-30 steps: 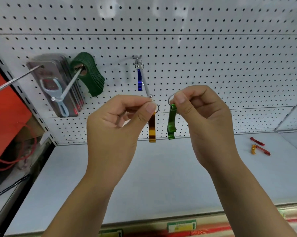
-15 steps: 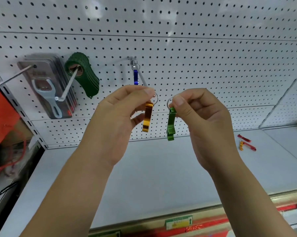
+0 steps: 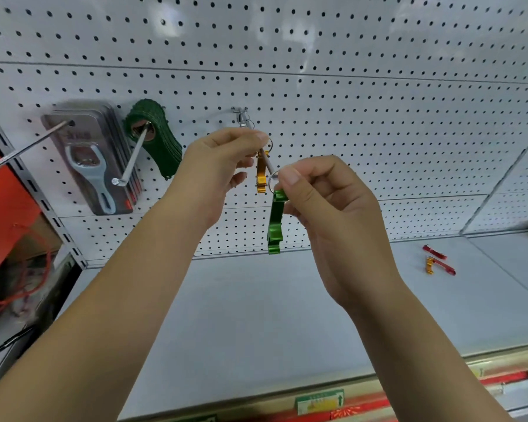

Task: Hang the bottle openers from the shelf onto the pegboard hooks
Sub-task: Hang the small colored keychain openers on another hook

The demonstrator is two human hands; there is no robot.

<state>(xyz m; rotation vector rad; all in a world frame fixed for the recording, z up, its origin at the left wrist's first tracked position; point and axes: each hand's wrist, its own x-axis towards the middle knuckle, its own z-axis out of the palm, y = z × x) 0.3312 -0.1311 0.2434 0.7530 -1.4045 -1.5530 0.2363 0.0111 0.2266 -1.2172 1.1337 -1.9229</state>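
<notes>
A metal hook (image 3: 267, 161) juts from the white pegboard (image 3: 347, 117) at centre. My left hand (image 3: 217, 175) pinches the ring of a gold bottle opener (image 3: 262, 173), which hangs on the hook's shaft. My right hand (image 3: 323, 208) pinches the ring of a green bottle opener (image 3: 275, 223) right at the hook's tip; the opener dangles below. Whether that ring is over the tip I cannot tell. My left hand hides the back of the hook. On the shelf (image 3: 256, 315) at right lie two red openers (image 3: 437, 258) and a gold one (image 3: 429, 264).
Two long hooks at left carry packaged white openers (image 3: 89, 166) and a stack of dark green openers (image 3: 156, 141). A red panel (image 3: 4, 208) and red cords sit at far left. The shelf's front edge has price labels (image 3: 319, 402).
My left hand slid the gold opener back along the hook. My right hand moved the green opener left, up to the hook's tip.
</notes>
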